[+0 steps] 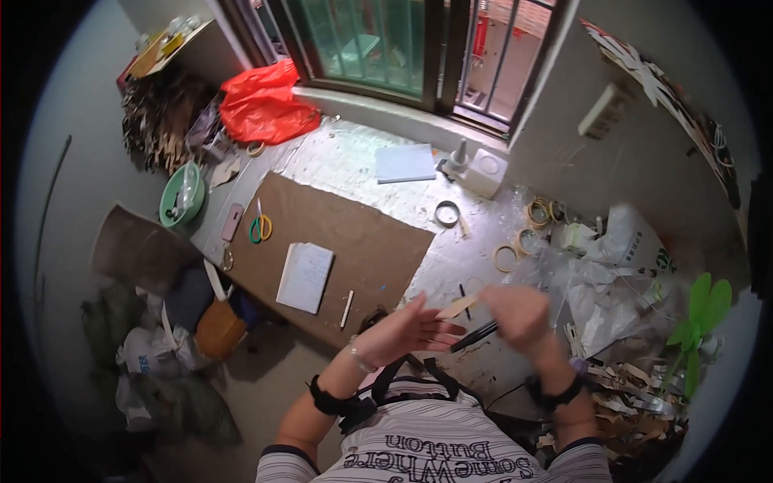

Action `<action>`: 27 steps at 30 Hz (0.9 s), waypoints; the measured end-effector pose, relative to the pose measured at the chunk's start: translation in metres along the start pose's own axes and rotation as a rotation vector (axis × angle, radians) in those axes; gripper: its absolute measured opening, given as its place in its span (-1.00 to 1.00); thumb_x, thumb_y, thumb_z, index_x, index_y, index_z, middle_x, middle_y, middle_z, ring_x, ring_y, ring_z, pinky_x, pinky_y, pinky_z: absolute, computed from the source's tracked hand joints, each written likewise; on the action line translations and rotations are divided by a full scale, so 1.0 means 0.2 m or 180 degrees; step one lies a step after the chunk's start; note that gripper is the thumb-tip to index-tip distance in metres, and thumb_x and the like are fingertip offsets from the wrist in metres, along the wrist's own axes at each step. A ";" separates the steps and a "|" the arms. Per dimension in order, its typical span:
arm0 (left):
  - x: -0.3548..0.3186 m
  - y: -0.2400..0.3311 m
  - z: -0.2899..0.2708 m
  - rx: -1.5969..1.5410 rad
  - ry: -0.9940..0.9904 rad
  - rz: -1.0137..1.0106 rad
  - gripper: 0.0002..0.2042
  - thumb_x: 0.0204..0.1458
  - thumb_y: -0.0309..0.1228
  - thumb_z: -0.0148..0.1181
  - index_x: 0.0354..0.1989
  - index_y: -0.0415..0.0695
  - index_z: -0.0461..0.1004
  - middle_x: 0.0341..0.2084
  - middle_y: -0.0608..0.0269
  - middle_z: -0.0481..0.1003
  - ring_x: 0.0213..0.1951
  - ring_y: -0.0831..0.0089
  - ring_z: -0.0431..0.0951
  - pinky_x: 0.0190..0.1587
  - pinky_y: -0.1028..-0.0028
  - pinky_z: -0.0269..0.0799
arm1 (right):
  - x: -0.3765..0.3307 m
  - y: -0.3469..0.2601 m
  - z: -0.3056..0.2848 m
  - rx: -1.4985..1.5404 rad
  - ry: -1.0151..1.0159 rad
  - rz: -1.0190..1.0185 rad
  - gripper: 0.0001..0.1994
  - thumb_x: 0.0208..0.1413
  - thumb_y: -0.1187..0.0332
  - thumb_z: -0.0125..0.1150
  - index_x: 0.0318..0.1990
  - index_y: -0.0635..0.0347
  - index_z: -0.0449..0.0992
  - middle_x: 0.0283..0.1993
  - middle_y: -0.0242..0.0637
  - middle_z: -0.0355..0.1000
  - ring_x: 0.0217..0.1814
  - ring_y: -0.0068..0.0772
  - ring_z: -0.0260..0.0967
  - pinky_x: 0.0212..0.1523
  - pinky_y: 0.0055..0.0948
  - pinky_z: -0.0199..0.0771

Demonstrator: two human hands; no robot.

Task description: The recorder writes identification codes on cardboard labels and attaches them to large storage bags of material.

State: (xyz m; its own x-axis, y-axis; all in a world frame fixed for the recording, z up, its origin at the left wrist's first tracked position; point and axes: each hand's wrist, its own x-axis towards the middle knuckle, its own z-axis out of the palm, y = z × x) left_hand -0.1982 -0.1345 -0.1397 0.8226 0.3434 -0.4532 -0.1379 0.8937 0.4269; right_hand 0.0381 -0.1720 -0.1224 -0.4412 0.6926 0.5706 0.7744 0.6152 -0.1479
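Head view. Left hand [409, 332] open, fingers extended; right hand [519, 315] blurred, closed, apparently around a black tool [475, 335]. Tan strip [457, 307] between them (whose grip, can't tell), held up close, probably for easier sight.

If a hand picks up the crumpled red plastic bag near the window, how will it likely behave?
The crumpled red plastic bag would probably fold and sag, since its surface is wrinkled. Its sheen suggests it may be slippery. Its bulk could hide contents, so its weight is uncertain.
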 end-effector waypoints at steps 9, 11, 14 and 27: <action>0.04 -0.18 -0.89 0.1610 0.0656 0.0390 -0.85 0.20 -0.36 -0.11 -0.27 -0.15 0.35 -0.46 0.38 0.49 -0.50 0.67 0.47 -0.42 0.67 0.36 | -0.24 -0.54 0.48 0.1772 -0.1031 0.3410 -0.73 -0.03 0.45 0.13 -0.12 0.27 0.42 -0.36 -0.12 0.42 -0.40 -0.27 0.43 -0.40 -0.44 0.41; 0.09 -0.07 -1.11 0.2032 0.0759 0.0392 -0.84 0.17 -0.34 -0.05 -0.25 -0.18 0.35 -0.49 0.38 0.49 -0.49 0.69 0.46 -0.43 0.67 0.37 | -0.36 -0.55 0.60 0.1968 -0.1426 0.3827 -0.69 0.04 0.44 0.07 -0.03 0.31 0.39 -0.41 -0.18 0.44 -0.43 -0.51 0.38 -0.41 -0.53 0.37; 0.16 0.02 -1.24 0.4864 0.2484 0.1381 -0.64 -0.01 -0.31 0.15 -0.06 -0.22 0.34 -0.25 0.01 0.47 -0.20 0.11 0.47 -0.18 0.26 0.40 | -0.31 -0.59 0.76 0.2569 -0.1620 0.4324 -0.68 0.05 0.44 0.09 -0.01 0.32 0.38 -0.47 -0.39 0.41 -0.48 -0.66 0.26 -0.42 -0.60 0.29; -0.24 -0.38 -1.41 0.4177 0.1204 0.1485 -0.85 0.01 -0.34 0.07 -0.35 -0.14 0.34 -0.51 0.18 0.31 -0.39 0.25 0.36 -0.30 0.35 0.28 | -0.15 -0.72 1.46 0.4851 -0.0506 0.5303 -0.72 0.08 0.27 0.11 -0.28 0.39 0.41 -0.62 -0.25 0.38 -0.67 -0.63 0.23 -0.69 -0.68 0.16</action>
State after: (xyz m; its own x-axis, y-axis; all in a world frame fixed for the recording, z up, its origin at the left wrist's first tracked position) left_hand -0.3824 -0.1386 -0.3704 0.6236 0.7649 -0.1616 0.4197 -0.1531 0.8946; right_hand -0.1928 -0.1721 -0.3544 -0.0601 0.6991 -0.7125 -0.4006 -0.6707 -0.6243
